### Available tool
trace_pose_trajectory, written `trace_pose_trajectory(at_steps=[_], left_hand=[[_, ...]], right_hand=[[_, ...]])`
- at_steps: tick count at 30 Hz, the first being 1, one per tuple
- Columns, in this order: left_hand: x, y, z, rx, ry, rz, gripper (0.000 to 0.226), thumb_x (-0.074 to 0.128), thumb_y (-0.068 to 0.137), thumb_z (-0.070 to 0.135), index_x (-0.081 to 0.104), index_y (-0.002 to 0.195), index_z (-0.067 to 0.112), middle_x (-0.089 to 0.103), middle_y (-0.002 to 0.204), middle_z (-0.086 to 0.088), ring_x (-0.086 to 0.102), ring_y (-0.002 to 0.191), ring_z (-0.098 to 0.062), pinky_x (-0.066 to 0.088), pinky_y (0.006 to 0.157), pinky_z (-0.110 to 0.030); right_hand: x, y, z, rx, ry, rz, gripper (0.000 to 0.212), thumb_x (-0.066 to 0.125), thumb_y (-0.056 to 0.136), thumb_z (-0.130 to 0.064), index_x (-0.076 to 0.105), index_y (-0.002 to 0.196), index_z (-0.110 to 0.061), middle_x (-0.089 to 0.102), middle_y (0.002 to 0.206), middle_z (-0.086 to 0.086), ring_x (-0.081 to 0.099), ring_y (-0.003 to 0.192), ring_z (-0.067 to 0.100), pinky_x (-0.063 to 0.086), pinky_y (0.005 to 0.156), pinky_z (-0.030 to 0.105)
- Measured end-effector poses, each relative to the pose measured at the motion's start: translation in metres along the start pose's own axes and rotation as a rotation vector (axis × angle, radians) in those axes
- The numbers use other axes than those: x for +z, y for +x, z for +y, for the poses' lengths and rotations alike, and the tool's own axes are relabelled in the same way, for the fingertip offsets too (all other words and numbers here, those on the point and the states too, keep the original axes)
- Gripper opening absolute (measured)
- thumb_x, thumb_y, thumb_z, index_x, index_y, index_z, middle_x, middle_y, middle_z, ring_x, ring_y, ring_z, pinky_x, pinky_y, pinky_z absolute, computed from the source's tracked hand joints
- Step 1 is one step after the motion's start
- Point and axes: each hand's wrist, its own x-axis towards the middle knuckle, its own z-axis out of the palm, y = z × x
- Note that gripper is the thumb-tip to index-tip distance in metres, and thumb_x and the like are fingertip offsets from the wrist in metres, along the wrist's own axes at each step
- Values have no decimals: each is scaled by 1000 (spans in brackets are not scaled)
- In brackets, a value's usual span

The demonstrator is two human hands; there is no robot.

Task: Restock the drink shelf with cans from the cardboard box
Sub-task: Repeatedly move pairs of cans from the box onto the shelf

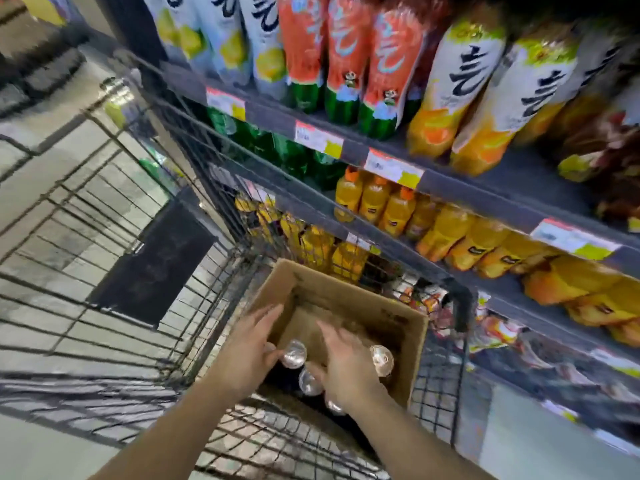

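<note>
Silver can tops sit right under the fingers here: the left hand [251, 351] has its fingers spread fairly straight over the near-left corner of the cardboard box [412, 344], fingertips touching one can [294, 353], while the right hand [344, 363] reaches in beside it, fingers apart over another can [310, 382]. Can't tell if either one actually has a grip, it's all blurry. A third can [381, 360] stands near the box's right wall. The box sits in a wire cart [104, 306], parked against the drink shelf [433, 183] full of orange bottles [398, 211].
</note>
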Motion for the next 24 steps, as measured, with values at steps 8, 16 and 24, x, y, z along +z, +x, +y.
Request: trace_pose_trajectory(at_steps=[8, 16, 24], left_hand=[[17, 20, -35, -18, -110, -19, 76, 69, 86, 20, 26, 148, 30, 34, 149, 10, 33, 133, -6, 14, 97, 1], [18, 22, -43, -44, -217, -40, 79, 72, 84, 22, 27, 148, 30, 35, 149, 11, 36, 128, 2, 20, 94, 3], [0, 20, -26, 17, -212, -54, 85, 74, 81, 24, 24, 149, 34, 20, 155, 13, 34, 116, 8, 20, 101, -5]], right_hand=[[64, 51, -6, 55, -49, -123, 85, 70, 79, -44, 24, 148, -25, 45, 141, 2, 42, 129, 28, 35, 107, 41], [74, 61, -5, 88, -103, -155, 57, 72, 74, -46, 45, 120, -26, 60, 123, 0, 54, 116, 26, 37, 96, 39], [-13, 43, -22, -31, -129, -12, 65, 75, 72, -47, 45, 127, -31, 64, 119, -5, 57, 114, 22, 41, 97, 34]])
